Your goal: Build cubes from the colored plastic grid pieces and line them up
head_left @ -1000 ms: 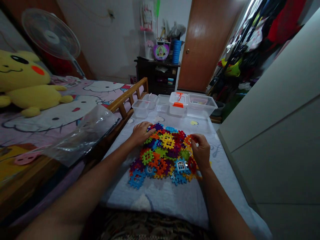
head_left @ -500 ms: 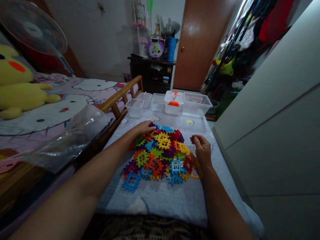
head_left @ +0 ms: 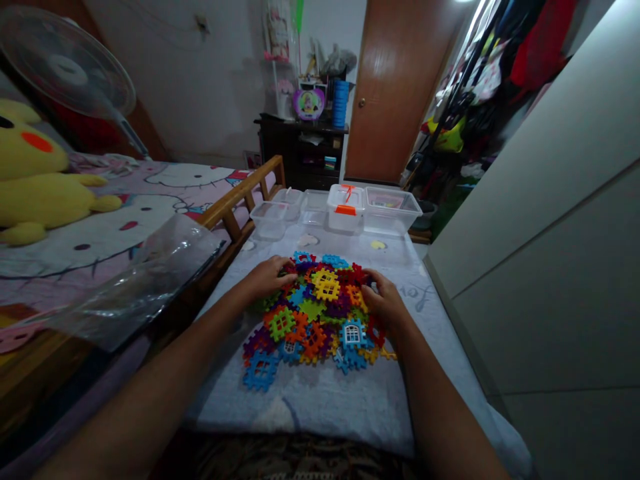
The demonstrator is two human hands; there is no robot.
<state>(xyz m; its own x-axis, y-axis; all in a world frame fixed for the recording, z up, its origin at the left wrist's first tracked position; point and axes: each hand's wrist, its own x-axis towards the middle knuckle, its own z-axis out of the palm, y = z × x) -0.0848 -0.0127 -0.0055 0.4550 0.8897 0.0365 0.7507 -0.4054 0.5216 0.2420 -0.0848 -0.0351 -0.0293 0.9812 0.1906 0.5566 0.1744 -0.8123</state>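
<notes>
A heap of plastic interlocking building blocks [head_left: 313, 309], toothed square plates in many colours, lies on the pale blue cloth. My left hand [head_left: 270, 277] rests against the heap's far left edge, fingers curved and thumb apart from them. At the right edge is my right hand [head_left: 385, 298], its thumb and forefinger apart beside an orange block [head_left: 355, 295]. Some fingertips of both hands are hidden among the pieces. A yellow block [head_left: 326, 285] tops the heap between them. Nearer to me lie a blue block [head_left: 261, 371] and a blue one with a white window [head_left: 353, 333].
Clear plastic boxes [head_left: 270, 220] line the far end of the cloth-covered surface [head_left: 345, 407]; a lidded box [head_left: 346, 208] has orange clips. To the left are a wooden bed rail [head_left: 240, 192] and a clear plastic bag [head_left: 150, 280]. A white cabinet [head_left: 530, 247] stands right.
My right hand has moved left onto the heap's right edge, and its fingers have parted. My left hand has come nearer to me and slightly left, uncovering blocks at the back.
</notes>
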